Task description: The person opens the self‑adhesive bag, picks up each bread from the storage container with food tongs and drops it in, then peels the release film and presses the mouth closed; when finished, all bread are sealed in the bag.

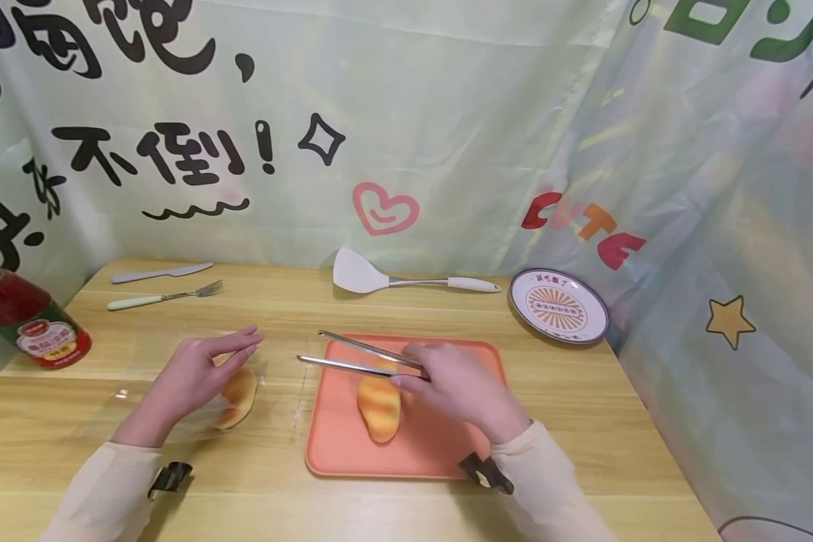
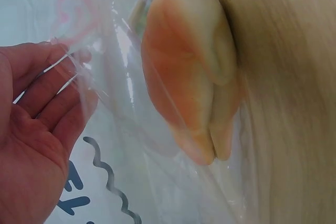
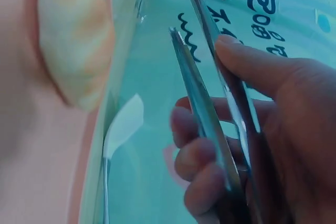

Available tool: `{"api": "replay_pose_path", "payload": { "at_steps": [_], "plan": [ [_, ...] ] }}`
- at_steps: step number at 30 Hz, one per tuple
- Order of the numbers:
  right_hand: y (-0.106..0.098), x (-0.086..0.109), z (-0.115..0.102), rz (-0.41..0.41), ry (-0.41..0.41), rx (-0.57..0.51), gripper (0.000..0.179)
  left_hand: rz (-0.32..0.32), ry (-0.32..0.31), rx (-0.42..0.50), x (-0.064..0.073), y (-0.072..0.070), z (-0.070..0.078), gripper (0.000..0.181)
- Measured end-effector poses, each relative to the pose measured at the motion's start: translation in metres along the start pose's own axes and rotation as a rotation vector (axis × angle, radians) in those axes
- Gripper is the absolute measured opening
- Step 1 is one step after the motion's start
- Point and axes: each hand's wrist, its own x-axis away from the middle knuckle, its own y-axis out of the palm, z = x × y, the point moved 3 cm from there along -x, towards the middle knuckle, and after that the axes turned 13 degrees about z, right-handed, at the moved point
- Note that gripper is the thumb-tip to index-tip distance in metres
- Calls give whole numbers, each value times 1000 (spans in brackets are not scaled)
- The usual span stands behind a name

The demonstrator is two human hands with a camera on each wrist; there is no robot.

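Note:
My left hand (image 1: 193,376) pinches the edge of a clear plastic bag (image 2: 126,77) with its fingertips. Inside that bag a browned bread roll (image 2: 184,72) shows through the film, lying on the table left of the tray; in the head view the hand partly covers it. With my right hand (image 1: 457,380) I hold metal tongs (image 1: 352,367), their two arms apart and pointing left, nothing between the tips. Below the tongs, a second bread roll (image 1: 381,410) lies on the orange tray (image 1: 339,459), its upper end partly hidden by them.
Behind the tray lies a white spatula (image 1: 360,271), with a patterned plate (image 1: 558,307) to its right. A knife (image 1: 162,273) and fork (image 1: 165,296) rest at the back left, near a red sauce bottle (image 1: 30,316). Printed cloth (image 1: 447,135) hangs along the table's back and sides.

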Motion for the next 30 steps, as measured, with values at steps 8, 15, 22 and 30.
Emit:
{"api": "replay_pose_path", "payload": {
  "at_steps": [8,15,22,30],
  "plan": [
    [-12,19,22,41,93,2,17,0,-15,17,0,1,-2,25],
    [-27,37,37,57,124,23,19,-3,-24,27,1,2,-4,25],
    [-42,58,46,118,74,80,20,-4,-25,32,0,2,-5,25],
    [-50,81,52,86,118,45,14,-14,-26,51,0,2,-5,24]
  ]
}}
